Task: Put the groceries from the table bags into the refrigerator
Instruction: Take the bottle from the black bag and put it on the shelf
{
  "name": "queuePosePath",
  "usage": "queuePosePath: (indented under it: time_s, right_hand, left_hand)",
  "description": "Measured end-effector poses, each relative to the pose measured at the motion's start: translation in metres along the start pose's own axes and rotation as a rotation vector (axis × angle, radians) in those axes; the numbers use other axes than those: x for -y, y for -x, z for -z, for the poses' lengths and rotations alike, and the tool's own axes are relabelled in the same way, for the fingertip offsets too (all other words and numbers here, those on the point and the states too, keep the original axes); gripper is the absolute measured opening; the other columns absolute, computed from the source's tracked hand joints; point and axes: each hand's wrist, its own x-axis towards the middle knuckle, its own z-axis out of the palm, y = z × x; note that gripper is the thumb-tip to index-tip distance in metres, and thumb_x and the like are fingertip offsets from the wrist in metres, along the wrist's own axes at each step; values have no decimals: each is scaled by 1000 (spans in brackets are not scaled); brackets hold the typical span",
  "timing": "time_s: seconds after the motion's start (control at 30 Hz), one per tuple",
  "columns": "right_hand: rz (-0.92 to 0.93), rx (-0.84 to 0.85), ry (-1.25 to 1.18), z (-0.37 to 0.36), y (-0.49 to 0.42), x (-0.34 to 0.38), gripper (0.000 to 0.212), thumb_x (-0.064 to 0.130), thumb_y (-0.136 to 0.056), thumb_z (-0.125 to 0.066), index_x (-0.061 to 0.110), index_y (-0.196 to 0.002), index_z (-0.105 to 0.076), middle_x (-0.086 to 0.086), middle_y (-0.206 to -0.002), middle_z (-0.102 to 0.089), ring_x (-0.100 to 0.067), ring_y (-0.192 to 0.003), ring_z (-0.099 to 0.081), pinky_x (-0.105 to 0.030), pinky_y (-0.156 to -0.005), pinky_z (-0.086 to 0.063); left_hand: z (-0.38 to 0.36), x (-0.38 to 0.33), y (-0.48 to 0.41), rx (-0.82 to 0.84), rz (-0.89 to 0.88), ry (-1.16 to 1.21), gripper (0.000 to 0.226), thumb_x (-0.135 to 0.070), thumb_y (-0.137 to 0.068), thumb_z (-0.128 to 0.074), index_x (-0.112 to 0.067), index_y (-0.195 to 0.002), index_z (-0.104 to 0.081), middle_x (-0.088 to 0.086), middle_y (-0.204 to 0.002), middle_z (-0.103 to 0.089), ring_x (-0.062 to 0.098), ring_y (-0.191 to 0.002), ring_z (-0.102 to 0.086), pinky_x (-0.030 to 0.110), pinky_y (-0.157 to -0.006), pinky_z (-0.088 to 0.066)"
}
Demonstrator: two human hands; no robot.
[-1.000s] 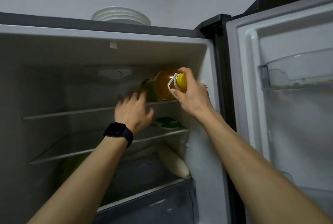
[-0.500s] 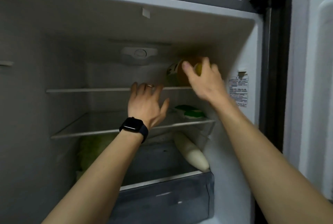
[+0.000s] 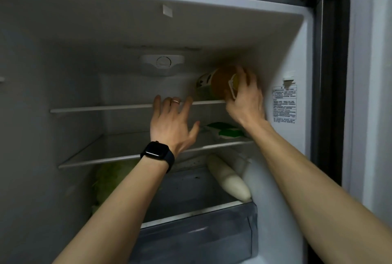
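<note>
Our right hand [image 3: 246, 102] grips the bottle [image 3: 218, 83] by its cap, one o'clock, left hand [image 3: 171, 123] spread, fingertips [image 3: 157, 100] touching top shelf [image 3: 95, 108].

Left hand [image 3: 169, 123]: black watch [image 3: 157, 153], ring [image 3: 176, 101].

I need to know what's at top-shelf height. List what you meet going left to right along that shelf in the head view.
Left hand at the shelf edge → bottle lying on its side → right hand gripping the bottle's cap end → printed label.
</note>
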Motion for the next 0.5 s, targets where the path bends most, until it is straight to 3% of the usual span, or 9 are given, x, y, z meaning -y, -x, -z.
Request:
queuePosePath:
  time_s: [0.1, 0.2, 0.4, 0.5]
  right_hand:
    - [11, -6, -43, -10, 5, -8, 74, 58, -95, -44, 37, -156, -8, -10, -163, -13, -39, -144, -24, -51, -113, -29]
    - [-33, -28, -78, -13, 5, -6, 59, 49, -103, -28, 38, -157, -8, -9, -165, -10, -37, -146, -20, -51, -117, -24]
    - [-65, 116, -83, 10, -2, -12, 64, 44, -102, -40, 40, -157, -7, -6, -166, -8, -38, -148, -18, -51, -119, -21]
    - [-127, 80, -147, 31, 13, -7, 63, 45, -100, -47, 35, -156, -19, -4, -162, -24, -33, -145, -26, -49, -117, -28]
  left_hand:
    - [-1, -2, 2, 20, 1, -12, 76, -62, -89, -42, -21, -153, -28, 16, -143, -48, 34, -138, -35, 54, -118, -4]
    - [-3, 0, 3, 32, -11, 7, 81, -63, -89, -42, -23, -156, -18, 14, -155, -34, 34, -145, -24, 54, -118, 3]
    - [-2, 4, 0, 73, -30, 33, 89, -62, -88, -45, -25, -158, -4, 9, -163, -18, 31, -150, -12, 53, -119, 5]
    - [0, 4, -1, 109, -19, 42, 89, -60, -89, -46, -26, -158, 0, 7, -165, -12, 29, -151, -6, 53, -119, 5]
